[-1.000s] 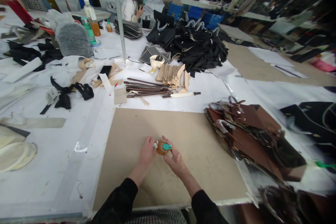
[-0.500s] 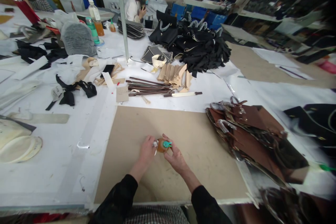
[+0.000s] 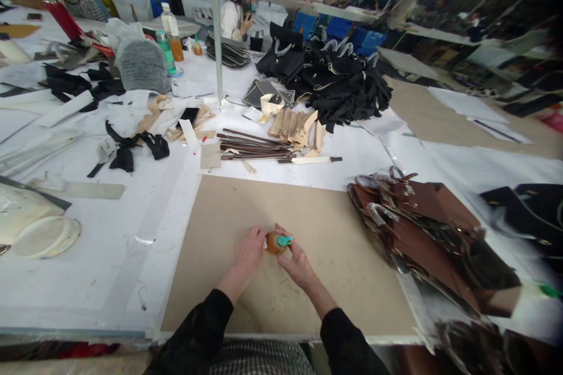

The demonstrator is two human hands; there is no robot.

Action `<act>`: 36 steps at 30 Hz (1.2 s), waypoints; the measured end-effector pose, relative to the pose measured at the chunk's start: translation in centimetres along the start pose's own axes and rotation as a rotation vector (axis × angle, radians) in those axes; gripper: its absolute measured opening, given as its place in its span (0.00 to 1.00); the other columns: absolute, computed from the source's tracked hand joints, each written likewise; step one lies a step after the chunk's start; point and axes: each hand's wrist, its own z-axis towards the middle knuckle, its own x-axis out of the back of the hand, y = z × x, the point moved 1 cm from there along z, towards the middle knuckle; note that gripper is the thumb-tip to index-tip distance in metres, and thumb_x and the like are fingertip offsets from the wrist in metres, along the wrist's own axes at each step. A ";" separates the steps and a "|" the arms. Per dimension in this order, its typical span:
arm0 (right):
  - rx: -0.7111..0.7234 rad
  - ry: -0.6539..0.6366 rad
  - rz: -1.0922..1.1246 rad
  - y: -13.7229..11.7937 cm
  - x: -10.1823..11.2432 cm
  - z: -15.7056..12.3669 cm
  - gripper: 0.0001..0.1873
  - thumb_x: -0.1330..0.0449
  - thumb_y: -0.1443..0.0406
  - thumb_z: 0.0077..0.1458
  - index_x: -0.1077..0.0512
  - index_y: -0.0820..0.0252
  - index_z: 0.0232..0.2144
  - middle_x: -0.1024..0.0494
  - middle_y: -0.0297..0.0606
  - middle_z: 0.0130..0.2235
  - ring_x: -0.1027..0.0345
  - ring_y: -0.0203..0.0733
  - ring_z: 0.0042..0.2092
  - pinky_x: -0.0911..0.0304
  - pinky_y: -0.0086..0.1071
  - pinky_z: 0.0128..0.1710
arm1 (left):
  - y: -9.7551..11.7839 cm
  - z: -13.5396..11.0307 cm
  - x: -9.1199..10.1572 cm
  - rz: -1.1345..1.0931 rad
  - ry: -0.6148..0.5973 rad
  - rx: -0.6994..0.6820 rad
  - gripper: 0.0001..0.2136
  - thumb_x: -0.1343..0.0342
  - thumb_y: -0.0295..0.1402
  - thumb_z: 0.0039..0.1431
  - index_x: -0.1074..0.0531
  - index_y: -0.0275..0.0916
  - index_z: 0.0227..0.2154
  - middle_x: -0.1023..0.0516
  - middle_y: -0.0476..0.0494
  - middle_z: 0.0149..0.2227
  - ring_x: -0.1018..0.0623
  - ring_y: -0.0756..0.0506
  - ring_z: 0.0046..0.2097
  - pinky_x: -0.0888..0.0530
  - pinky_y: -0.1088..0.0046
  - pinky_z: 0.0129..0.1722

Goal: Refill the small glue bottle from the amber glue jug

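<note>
A small squeeze bottle (image 3: 271,243) of amber liquid, with a green nozzle cap, is over the brown board (image 3: 229,205) in front of me. My right hand (image 3: 299,263) has its thumb and fingers closed around the bottle from the right. On the other side, my left hand (image 3: 248,255) has its fingers pinched together close against the bottle. A small white bit shows between those fingertips and the bottle, too small to name. Whether the left fingers also grip the bottle cannot be told.
Brown handbags (image 3: 422,222) lie at right. Beyond the board are dark brown strips (image 3: 255,146), folded tan pieces (image 3: 294,126) and a heap of black bags (image 3: 343,82). A white tub (image 3: 46,237) stands at left. A metal pole (image 3: 217,29) rises mid-table; a person (image 3: 240,6) sits behind.
The view has shifted slightly. Less of the white bit at the left fingertips shows now. My right hand keeps its hold on the bottle.
</note>
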 end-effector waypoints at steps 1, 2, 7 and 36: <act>-0.006 -0.007 0.003 -0.2 0.0 0.0 0.36 0.41 0.73 0.49 0.34 0.53 0.61 0.35 0.43 0.70 0.44 0.51 0.71 0.55 0.56 0.73 | 0.0 -0.1 0.6 0.036 0.009 0.010 0.03 0.43 0.26 0.67 0.25 0.37 0.41 0.24 0.43 0.48 0.23 0.45 0.43 0.24 0.64 0.44; -0.012 -0.013 0.007 -0.3 0.0 0.0 0.36 0.40 0.72 0.48 0.34 0.52 0.61 0.35 0.43 0.70 0.44 0.51 0.71 0.55 0.56 0.73 | -0.1 -0.1 1.2 0.067 0.026 0.021 0.06 0.43 0.25 0.67 0.25 0.37 0.44 0.24 0.42 0.50 0.23 0.45 0.43 0.24 0.64 0.43; -0.041 0.030 0.018 -0.1 -0.5 0.2 0.36 0.30 0.65 0.47 0.33 0.53 0.59 0.38 0.45 0.71 0.47 0.56 0.72 0.55 0.58 0.72 | -3.3 0.8 6.5 0.183 0.216 0.107 0.20 0.49 0.26 0.68 0.32 0.43 0.61 0.27 0.40 0.55 0.24 0.41 0.49 0.25 0.63 0.46; -0.232 0.439 0.740 0.7 -0.9 0.4 0.60 0.43 0.69 0.27 0.44 0.55 0.69 0.33 0.50 0.68 0.43 0.60 0.68 0.49 0.54 0.67 | -7.1 -6.5 6.1 0.621 0.222 -0.464 0.27 0.44 0.23 0.45 0.21 0.47 0.50 0.23 0.42 0.60 0.28 0.35 0.63 0.36 0.50 0.64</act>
